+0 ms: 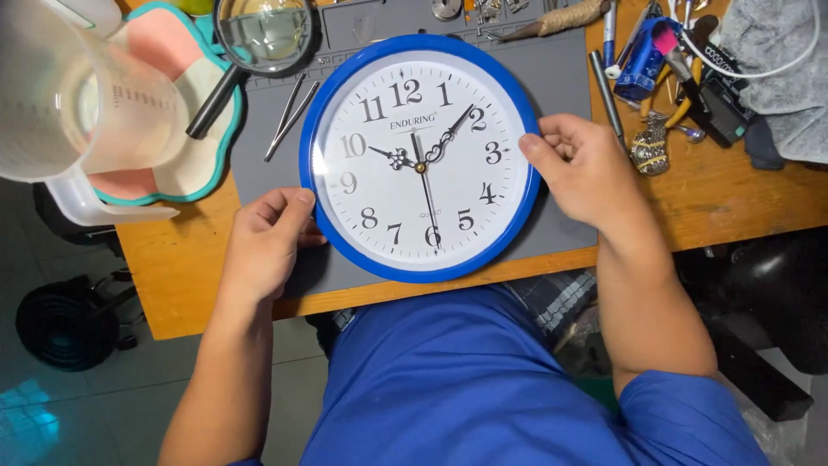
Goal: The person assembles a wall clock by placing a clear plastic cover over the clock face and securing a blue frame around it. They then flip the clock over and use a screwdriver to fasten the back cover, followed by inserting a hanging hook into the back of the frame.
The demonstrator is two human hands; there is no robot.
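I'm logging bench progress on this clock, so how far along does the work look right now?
Done: the blue-rimmed wall clock lies face up on the grey mat, cover and hands in place. In hand: the left hand grips its lower-left rim and the right hand its right rim. Left: the tweezers and magnifying glass lie untouched; the clock's back is hidden, so little looks started.
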